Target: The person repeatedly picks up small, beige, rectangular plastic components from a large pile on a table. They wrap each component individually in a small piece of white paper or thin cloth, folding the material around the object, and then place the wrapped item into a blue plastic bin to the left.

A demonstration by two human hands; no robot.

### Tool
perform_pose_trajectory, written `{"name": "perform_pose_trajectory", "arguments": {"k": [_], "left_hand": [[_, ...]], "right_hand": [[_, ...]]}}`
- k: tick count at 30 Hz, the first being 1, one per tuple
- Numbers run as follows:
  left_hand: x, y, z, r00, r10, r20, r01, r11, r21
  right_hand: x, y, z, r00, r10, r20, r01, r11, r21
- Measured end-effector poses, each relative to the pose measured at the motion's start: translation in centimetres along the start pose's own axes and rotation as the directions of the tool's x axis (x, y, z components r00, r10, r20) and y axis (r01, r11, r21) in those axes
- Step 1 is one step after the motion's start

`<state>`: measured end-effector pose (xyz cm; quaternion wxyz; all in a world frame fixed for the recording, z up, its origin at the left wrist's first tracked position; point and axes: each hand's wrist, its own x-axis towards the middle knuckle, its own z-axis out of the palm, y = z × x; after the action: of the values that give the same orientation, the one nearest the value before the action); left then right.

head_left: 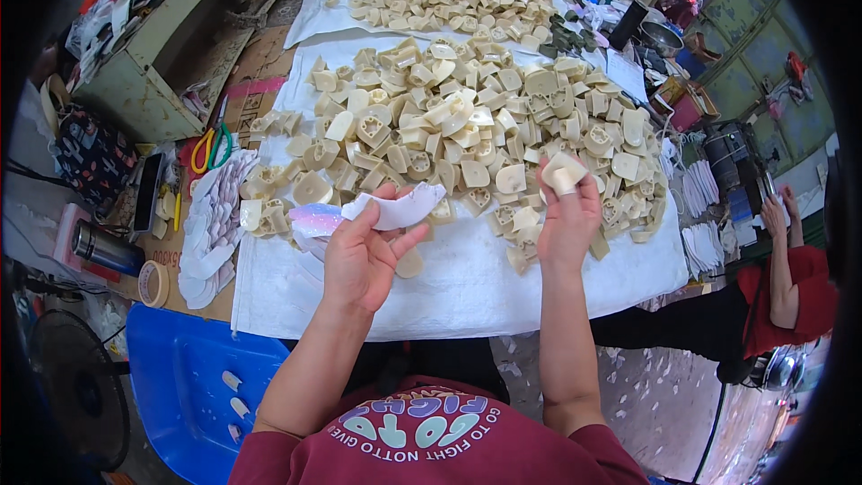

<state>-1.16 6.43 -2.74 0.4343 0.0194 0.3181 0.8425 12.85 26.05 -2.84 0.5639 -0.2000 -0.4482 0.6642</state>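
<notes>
"Beige heel piece [564, 172]: where is it?"

"Pinched in the fingertips of the right hand [572, 220], over the pile [449, 114], toward the table's [467, 301] right edge."

"And the curved white strip [409, 208]?"

"Between thumb and fingers of the left hand [362, 258], lower fingers spread, toward the left edge."

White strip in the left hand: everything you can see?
The white strip is thin, narrow and curved, mostly plain on the visible face; it looks like flexible sheet, exact material unclear. The left hand holds it near its left end, thumb on top. Its other end points right, slightly upward, in front of beige pieces.
</notes>
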Motion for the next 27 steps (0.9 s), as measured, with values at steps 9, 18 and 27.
{"name": "perform_pose_trajectory", "arguments": {"k": [9,18,27], "left_hand": [[-3.2,1.8,0.7,0.986,0.133,0.097,-0.135,0.991,0.015],[-6.3,2.9,0.9,0.944,0.212,0.253,-0.25,0.959,0.131],[-6.5,3.1,1.5,0.96,0.176,0.219,-0.209,0.968,0.141]], "right_hand": [[-8.9,-2.5,7.9,0.743,-0.11,0.66,0.466,0.793,-0.392],[-8.7,-3.5,9.4,0.53,-0.229,0.816,0.701,0.659,-0.271],[-8.5,-3.2,9.2,0.545,-0.244,0.802,0.697,0.664,-0.271]]}}
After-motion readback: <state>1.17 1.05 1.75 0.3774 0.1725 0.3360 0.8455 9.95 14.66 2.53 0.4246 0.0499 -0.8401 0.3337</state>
